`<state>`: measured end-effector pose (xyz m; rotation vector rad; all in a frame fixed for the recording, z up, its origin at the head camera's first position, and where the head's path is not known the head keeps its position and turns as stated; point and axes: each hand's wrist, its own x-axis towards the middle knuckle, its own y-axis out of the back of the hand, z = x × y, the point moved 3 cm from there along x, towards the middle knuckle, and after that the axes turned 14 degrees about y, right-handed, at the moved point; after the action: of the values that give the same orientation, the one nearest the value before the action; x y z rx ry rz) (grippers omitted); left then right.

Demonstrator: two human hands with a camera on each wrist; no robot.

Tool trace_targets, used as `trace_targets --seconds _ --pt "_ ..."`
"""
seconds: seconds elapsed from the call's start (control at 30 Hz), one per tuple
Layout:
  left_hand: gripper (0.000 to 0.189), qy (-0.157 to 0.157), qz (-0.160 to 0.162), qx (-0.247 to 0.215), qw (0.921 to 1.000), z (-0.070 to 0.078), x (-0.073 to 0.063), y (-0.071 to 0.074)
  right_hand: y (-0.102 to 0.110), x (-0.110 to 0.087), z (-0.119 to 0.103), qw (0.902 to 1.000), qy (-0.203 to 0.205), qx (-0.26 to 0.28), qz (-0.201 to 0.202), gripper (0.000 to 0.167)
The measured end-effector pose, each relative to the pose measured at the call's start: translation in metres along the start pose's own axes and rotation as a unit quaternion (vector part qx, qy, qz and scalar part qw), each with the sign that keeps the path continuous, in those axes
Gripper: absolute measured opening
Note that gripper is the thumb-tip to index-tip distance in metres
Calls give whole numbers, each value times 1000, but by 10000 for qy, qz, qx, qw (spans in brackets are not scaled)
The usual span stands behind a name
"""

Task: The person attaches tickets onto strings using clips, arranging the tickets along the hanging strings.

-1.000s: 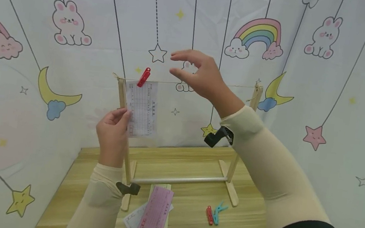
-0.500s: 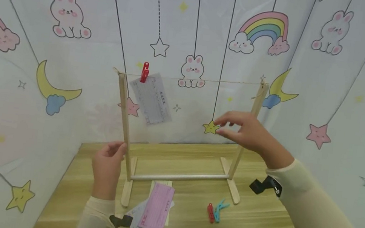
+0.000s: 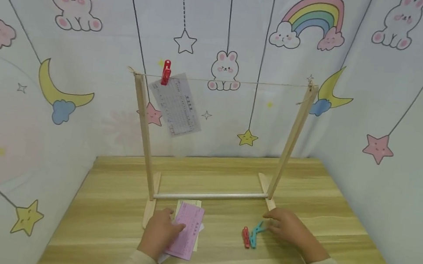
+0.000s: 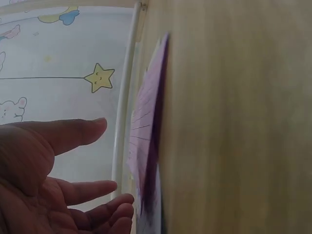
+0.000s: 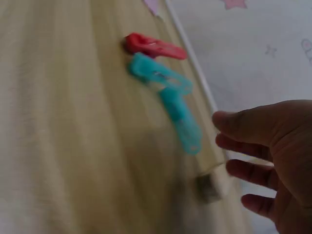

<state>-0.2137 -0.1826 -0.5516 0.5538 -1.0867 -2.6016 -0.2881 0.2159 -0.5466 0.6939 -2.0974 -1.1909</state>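
Observation:
My left hand [image 3: 161,231] is low over a pink printed slip [image 3: 191,224] that lies on top of yellow and white slips on the table. In the left wrist view its thumb and fingers [image 4: 92,131] are apart, with nothing between them. Beside the turquoise clothespins [image 3: 255,238] is my right hand [image 3: 290,232], its fingers loosely bent and holding nothing. A red clothespin [image 3: 245,237] lies to their left. On the string [image 3: 249,82] a white printed slip [image 3: 182,113] hangs tilted, clipped near its upper left corner by another red clothespin [image 3: 166,73].
A wooden frame with a left post [image 3: 143,137], a right post [image 3: 292,142] and a white lower rod [image 3: 209,194] stands on the wood-grain table [image 3: 107,207]. Behind it is a cloth backdrop [image 3: 232,121] printed with rabbits, stars and rainbows.
Both hands have come down from the frame: the left from beside its left post to the pink slip, the right to the clothespins. The hung slip, let go, now swings tilted.

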Motion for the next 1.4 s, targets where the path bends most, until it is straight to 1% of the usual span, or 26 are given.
trace_targets --seconds 0.1,0.2,0.3,0.4,0.47,0.57,0.67,0.83,0.93,0.97,1.07,1.17,1.23,1.4 --pt "71 -21 129 208 9997 -4 2 -7 -28 -17 7 9985 131 -337 399 27" --pt "69 -95 217 281 9993 -6 4 -12 -43 -27 7 9934 226 -683 891 28" --pt "66 -219 344 365 9985 -5 5 -17 -49 -29 4 9878 218 -876 1270 27" --pt "59 -328 459 403 9976 -3 6 -21 -51 -28 1 9828 282 -988 1532 25" --pt "55 -366 486 359 9975 -3 8 -22 -53 -27 0 9792 379 -1048 1695 25" --pt "51 -373 461 278 9979 -4 8 -23 -54 -27 -2 9775 409 -973 1825 25" --pt "43 -372 413 224 9982 -4 9 -23 -55 -26 -4 9778 328 -882 1872 28" --pt "30 -323 307 181 9988 -4 9 -22 -57 -25 -8 9799 188 -984 1727 35" --pt "20 -279 243 119 9992 -5 9 -20 -56 -23 -8 9815 95 -1033 1610 35" --pt "18 -308 232 94 9992 -5 10 -20 -56 -22 -8 9818 80 -1056 1577 35" --pt "12 -346 212 59 9992 -4 11 -18 -53 -20 -8 9812 161 -1194 1505 33" --pt "10 -360 209 75 9991 -3 11 -16 -51 -20 -9 9799 265 -1317 1477 32" --pt "10 -306 160 61 9994 -3 10 -15 -50 -20 -9 9794 274 -1365 1465 33" --pt "10 -69 -9 -39 10000 -4 8 -14 -50 -24 -8 9801 161 -1426 1374 39"
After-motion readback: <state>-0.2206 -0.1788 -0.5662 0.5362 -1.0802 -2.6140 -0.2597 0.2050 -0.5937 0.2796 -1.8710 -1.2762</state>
